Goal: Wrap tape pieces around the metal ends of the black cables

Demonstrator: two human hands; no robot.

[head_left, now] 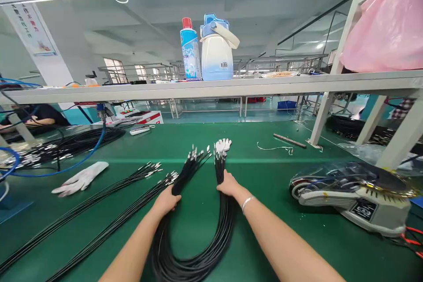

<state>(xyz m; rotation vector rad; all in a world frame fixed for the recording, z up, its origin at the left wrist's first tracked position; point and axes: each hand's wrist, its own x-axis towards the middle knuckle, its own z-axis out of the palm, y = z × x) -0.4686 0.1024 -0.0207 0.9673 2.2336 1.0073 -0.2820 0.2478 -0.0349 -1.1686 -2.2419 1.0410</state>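
A thick bundle of black cables (194,263) with silvery end pieces bends in a U on the green table. My left hand (168,202) is closed around its left leg, a little below the cable tips. Around the right leg, my right hand (228,183) is wrapped in the same way. A small white bunch (223,144), perhaps a glove's fingers, lies at the right leg's tips. Two thinner bundles of black cables, one nearer (125,217) and one farther (99,198), stretch out left of my left hand.
A white glove (82,179) lies at the left, near a heap of black cables (76,143). At the right stands a grey machine (360,202) under plastic. A metal rod (290,140) lies further back. A shelf (142,92) crosses above the table, bearing a spray can (191,53) and a jug (217,55).
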